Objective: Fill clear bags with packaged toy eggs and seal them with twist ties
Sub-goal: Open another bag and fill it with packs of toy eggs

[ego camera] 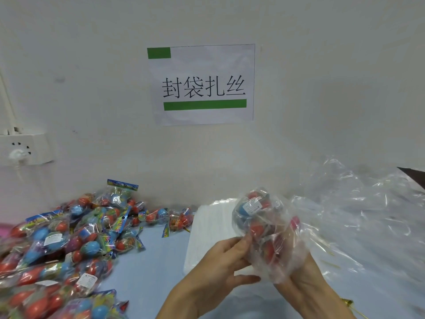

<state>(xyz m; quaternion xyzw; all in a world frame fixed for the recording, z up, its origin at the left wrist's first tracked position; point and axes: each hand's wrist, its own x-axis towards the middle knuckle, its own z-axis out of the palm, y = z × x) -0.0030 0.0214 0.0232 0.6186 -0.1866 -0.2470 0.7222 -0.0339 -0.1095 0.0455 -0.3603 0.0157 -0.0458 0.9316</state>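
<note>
Left hand: fingers pinch the clear bag low on its side
Right hand: cups the bag from beneath
Toy eggs: bunched inside, above both hands

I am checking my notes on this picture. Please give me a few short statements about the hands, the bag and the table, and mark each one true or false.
1. Both hands hold the clear bag with eggs inside. True.
2. The pile of packaged toy eggs lies to the person's right. False: it lies to the left.
3. A paper sign with green bars hangs on the wall. True.
4. The left hand rests flat on the table. False: it grips the bag.
5. The right hand supports the bag from below. True.
</note>
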